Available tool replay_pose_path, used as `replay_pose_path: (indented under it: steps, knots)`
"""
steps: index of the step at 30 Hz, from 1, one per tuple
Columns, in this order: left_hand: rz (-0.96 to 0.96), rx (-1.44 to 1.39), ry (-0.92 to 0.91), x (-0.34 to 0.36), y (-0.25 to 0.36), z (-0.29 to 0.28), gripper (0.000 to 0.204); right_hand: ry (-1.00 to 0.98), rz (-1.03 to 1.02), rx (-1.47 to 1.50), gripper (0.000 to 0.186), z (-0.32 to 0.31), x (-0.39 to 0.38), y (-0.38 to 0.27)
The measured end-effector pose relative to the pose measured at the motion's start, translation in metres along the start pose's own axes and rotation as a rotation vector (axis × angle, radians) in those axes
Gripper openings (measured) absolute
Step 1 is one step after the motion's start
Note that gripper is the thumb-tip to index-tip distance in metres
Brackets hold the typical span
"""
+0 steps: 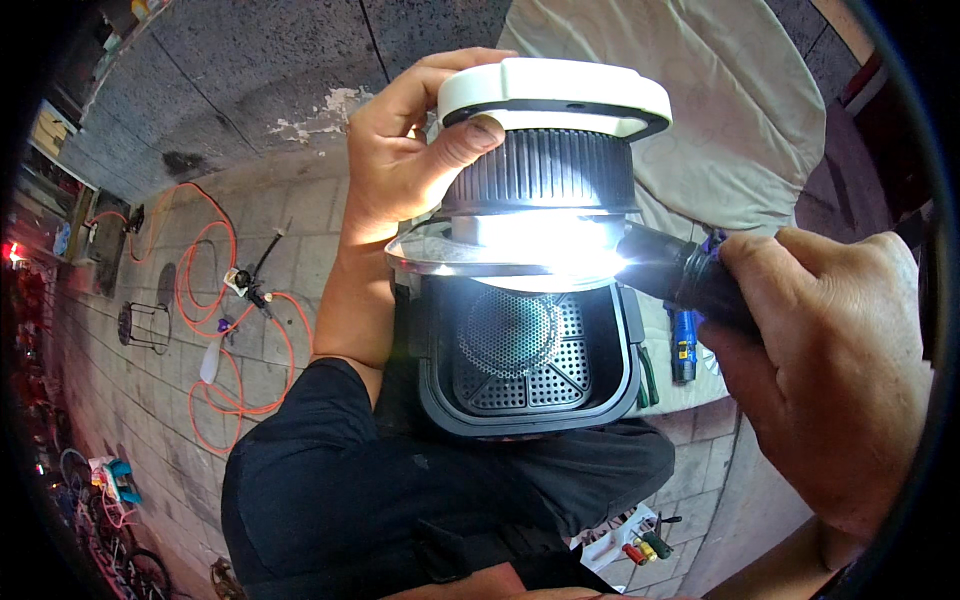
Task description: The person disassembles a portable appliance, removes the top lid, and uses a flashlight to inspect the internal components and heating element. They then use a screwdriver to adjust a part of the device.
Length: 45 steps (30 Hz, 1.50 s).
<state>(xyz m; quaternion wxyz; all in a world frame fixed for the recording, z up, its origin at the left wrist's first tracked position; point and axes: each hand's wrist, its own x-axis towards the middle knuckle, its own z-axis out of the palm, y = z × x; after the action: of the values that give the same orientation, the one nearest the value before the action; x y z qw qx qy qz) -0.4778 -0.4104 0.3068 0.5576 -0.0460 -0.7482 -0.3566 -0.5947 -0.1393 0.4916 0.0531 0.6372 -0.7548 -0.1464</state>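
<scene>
One white-topped ribbed unit (540,170) is in your left hand (405,155), over the black basket's (500,427) far side; one black flashlight (695,275) fills your right hand (835,340), at right, apparently for side lighting.

Worn on the head, the left lens of a side-by-side fisheye pair is looking steeply down and forward over the person's black clothing (330,490). From close range it is facing into the black basket (525,422) from above. The right hand (830,350) is appearing larger than the left hand (400,165). Past the near edge of the pale cloth (740,100) and out leftward, paved ground (130,390) is showing farther off, its joints bending toward the dark round rim.
</scene>
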Motion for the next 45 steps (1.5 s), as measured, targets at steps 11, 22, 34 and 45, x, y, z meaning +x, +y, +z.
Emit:
replay_pose_path:
  steps: [11,22,34,45]
  knots:
    - [0.034,-0.067,0.013,0.004,-0.002,0.01,0.031,-0.126,0.02,-0.091,0.027,-0.012,0.0,-0.003]
    - [0.053,-0.035,0.036,-0.003,-0.005,-0.004,0.031,-0.104,-0.05,-0.11,0.03,-0.007,0.006,-0.008]
    - [0.067,0.015,-0.035,-0.001,-0.008,-0.007,0.038,-0.109,-0.02,-0.099,0.03,-0.013,0.007,-0.008]
    - [-0.033,-0.04,0.066,-0.003,0.002,-0.002,0.032,-0.021,0.096,-0.143,0.036,0.004,-0.005,0.0]
